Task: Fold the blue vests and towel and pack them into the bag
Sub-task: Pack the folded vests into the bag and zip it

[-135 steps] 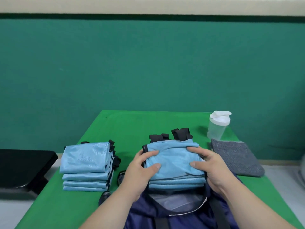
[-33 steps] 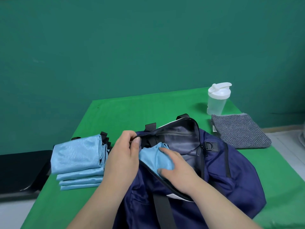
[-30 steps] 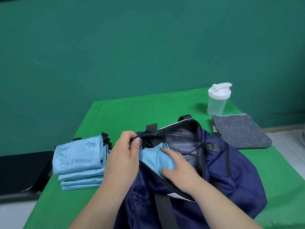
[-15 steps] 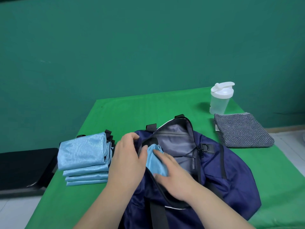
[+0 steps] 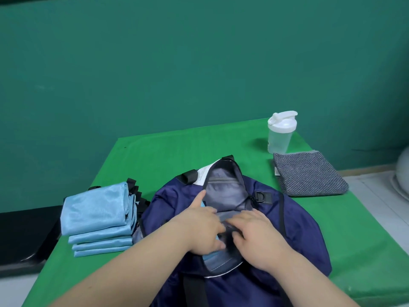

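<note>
The navy bag [image 5: 298, 229] lies open in the middle of the green table [image 5: 168, 156], its grey lining showing. Folded light blue vests [image 5: 212, 260] sit inside it, mostly hidden under my hands. My left hand [image 5: 199, 229] reaches into the opening with its fingers laid across the vests and its thumb raised. My right hand [image 5: 259, 238] presses down beside it, fingertips dipping into the bag. A second stack of folded blue vests [image 5: 97, 209] rests on the table left of the bag. The folded grey towel [image 5: 309, 173] lies to the right rear.
A clear shaker bottle with a white lid [image 5: 281, 134] stands behind the towel near the table's far right corner. A black surface [image 5: 24, 235] sits off the table's left edge. A green wall rises behind the table.
The vests have gone deeper into the bag and barely show. My left hand has left the bag's rim and joined the right hand inside the opening. The view has tilted slightly.
</note>
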Demonstrator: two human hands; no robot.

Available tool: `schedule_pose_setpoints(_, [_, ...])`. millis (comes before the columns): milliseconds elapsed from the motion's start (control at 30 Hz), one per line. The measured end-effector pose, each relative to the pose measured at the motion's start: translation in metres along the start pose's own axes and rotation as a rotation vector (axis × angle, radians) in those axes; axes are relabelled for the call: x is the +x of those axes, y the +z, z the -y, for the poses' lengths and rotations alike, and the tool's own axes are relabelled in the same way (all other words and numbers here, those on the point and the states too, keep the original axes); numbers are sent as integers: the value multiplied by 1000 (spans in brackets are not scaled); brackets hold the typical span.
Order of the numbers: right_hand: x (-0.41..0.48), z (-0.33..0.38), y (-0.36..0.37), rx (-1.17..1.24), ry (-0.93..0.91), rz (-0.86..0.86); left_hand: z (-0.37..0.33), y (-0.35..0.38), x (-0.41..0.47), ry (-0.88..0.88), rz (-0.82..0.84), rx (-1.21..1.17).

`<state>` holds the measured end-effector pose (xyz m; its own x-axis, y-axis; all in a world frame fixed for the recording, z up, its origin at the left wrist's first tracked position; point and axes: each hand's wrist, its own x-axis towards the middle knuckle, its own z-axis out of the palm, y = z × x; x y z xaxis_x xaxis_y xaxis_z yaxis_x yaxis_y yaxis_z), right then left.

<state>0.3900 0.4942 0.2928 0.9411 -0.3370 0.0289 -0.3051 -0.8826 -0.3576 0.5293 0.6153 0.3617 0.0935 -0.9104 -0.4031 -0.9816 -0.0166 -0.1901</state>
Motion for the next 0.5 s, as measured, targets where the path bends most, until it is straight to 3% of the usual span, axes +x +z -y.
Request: schedule_pose_setpoints(500, [-1, -17, 3, -54, 243, 152, 7, 24, -9, 49, 36, 132])
